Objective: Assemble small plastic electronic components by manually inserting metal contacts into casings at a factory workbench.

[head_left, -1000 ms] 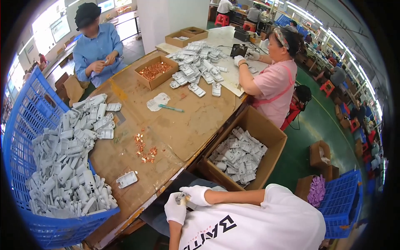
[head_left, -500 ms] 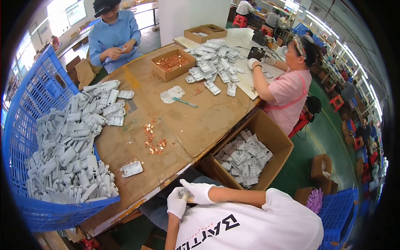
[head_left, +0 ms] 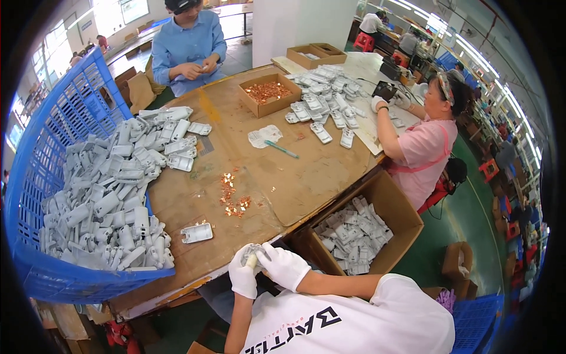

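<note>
Both my hands wear white gloves and meet at the table's front edge. My left hand (head_left: 242, 276) is closed round a small grey-white plastic housing (head_left: 250, 252), mostly hidden by the fingers. My right hand (head_left: 284, 266) pinches the same piece from the other side. Just beyond them on the table, a single white plastic housing (head_left: 197, 233) lies with its hollow side up. Small copper-coloured metal pieces (head_left: 227, 189) are scattered farther up the brown table top (head_left: 177, 203).
A blue crate (head_left: 35, 194) at left spills white housings (head_left: 112, 203). An open carton (head_left: 398, 233) with more housings stands right of my hands. A carton of copper pieces (head_left: 266, 92), a pen (head_left: 281, 148) and a housing pile (head_left: 324, 97) lie farther back. Two co-workers (head_left: 191, 47) (head_left: 421, 141) handle parts.
My hands have risen from below the table's front edge up to it, still together on the housing. The whole view has shifted, so the table sits farther right in it.
</note>
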{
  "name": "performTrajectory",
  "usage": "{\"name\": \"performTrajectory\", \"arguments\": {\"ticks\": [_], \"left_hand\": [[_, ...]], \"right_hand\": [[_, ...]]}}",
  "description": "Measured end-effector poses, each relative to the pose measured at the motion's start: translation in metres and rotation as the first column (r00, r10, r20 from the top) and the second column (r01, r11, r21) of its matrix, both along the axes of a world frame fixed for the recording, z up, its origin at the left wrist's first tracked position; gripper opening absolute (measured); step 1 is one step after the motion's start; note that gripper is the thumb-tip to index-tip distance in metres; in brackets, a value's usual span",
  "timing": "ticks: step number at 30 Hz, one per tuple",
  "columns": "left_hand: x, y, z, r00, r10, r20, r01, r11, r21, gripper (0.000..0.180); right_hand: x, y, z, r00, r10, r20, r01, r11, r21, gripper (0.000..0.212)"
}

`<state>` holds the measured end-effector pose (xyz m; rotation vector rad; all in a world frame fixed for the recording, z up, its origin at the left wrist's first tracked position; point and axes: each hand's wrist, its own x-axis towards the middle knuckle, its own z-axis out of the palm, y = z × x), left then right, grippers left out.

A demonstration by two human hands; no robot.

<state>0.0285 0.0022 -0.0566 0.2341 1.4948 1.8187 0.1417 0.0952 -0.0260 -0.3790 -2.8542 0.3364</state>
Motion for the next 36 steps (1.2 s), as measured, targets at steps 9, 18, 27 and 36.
{"name": "performTrajectory", "arguments": {"ticks": [9,18,27,36], "left_hand": [[0.004,0.009,0.014,0.995,0.094,0.027,-0.092,0.994,-0.054,0.028],[-0.015,0.030,0.047,0.976,-0.003,0.216,-0.072,0.937,0.341,0.046],[-0.026,0.031,0.035,0.971,0.026,0.238,-0.113,0.927,0.358,0.043],[-0.025,0.042,0.002,0.901,0.008,0.433,-0.218,0.872,0.438,0.037]], "right_hand": [[-0.015,0.010,-0.008,0.990,0.053,-0.130,-0.057,0.998,-0.022,0.029],[-0.037,0.029,0.035,0.973,0.002,-0.230,-0.029,0.993,-0.115,0.039],[-0.046,0.035,0.033,0.965,0.140,-0.224,-0.144,0.990,-0.002,0.042],[-0.046,0.040,0.024,0.950,0.250,-0.186,-0.231,0.966,0.120,0.032]]}}
